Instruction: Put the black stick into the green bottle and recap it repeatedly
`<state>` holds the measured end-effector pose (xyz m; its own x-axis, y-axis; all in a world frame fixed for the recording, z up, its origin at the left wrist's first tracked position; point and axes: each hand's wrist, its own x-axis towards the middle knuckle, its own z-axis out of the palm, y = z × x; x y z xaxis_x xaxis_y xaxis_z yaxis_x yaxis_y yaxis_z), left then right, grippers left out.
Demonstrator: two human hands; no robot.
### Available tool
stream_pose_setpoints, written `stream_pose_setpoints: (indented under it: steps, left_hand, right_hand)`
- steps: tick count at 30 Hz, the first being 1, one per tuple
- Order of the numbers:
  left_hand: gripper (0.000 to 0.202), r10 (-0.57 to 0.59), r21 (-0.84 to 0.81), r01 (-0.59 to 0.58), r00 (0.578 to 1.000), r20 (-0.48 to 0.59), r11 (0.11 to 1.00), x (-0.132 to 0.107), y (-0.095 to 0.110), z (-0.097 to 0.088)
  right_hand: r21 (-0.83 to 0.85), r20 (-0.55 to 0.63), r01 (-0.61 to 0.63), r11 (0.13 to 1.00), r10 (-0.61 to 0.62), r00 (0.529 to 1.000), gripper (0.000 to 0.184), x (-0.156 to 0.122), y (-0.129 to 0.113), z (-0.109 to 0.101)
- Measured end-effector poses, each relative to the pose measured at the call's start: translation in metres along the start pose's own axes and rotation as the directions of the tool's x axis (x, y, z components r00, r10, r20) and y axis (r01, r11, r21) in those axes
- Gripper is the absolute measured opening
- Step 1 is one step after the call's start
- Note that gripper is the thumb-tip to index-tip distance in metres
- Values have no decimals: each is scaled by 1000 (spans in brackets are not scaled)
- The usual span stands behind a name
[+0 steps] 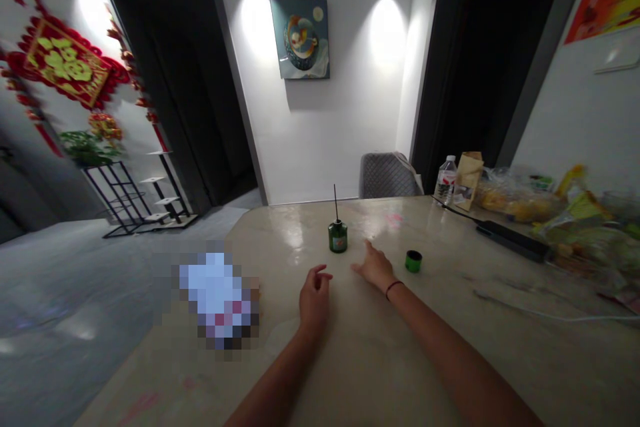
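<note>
A small green bottle point(338, 236) stands upright on the beige table point(380, 360) with a thin dark stick point(335, 201) rising from its mouth. Its green cap point(413, 261) lies on the table to the right. My left hand point(314, 297) rests on the table just short of the bottle, fingers loosely curled, holding nothing. My right hand point(374, 267) lies flat between bottle and cap with its fingers stretched toward the bottle, a dark band on the wrist. Neither hand touches the bottle.
A pixelated patch point(217, 303) covers something at the table's left edge. At the right stand a water bottle point(445, 180), a paper bag point(469, 180), plastic bags of food point(520, 197), a long dark bar point(510, 238) and a white cable point(540, 310). A grey chair point(387, 175) stands behind.
</note>
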<state>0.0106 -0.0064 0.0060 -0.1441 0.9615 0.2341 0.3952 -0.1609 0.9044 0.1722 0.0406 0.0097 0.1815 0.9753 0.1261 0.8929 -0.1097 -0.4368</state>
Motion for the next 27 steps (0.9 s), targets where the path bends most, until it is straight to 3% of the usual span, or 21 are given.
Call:
stream_pose_setpoints:
  steps: [2,4,6,8,12,18,22,27]
  left_hand:
    - [30,190,196,-195,981,44,961,3,1,-8]
    - [29,380,377,-419,908,177,826,5,2,-16]
    - [32,453,485,-525,851,268,699,7,2,-21]
    - [37,415,576,-527,849,327,625,7,4,-22]
    - [53,159,690,-446,884,440,570,3,11,-18]
    - [63,89,656,-499,828,553,566,-2,12,-13]
    - [62,46,674,-485,828,558,558,-1,11,-12]
    - [63,35,675,-376,886,462,635,-2,15,-12]
  right_hand:
    - [-99,-41,21,995,-26,999,73,-12,2,-4]
    - [-196,-68,53,979,-67,995,64,-22,5,-7]
    - [-264,-78,102,959,-127,989,59,-30,8,-10]
    - [-300,-69,168,939,-196,978,60,-36,14,-13]
    - [-323,42,325,889,-329,943,73,-42,25,-21]
    - [-434,125,456,777,-449,885,74,-49,39,-27]
    - [-388,139,455,802,-437,888,75,-47,48,-29]
    - [-133,39,426,895,-424,905,71,-26,46,-33]
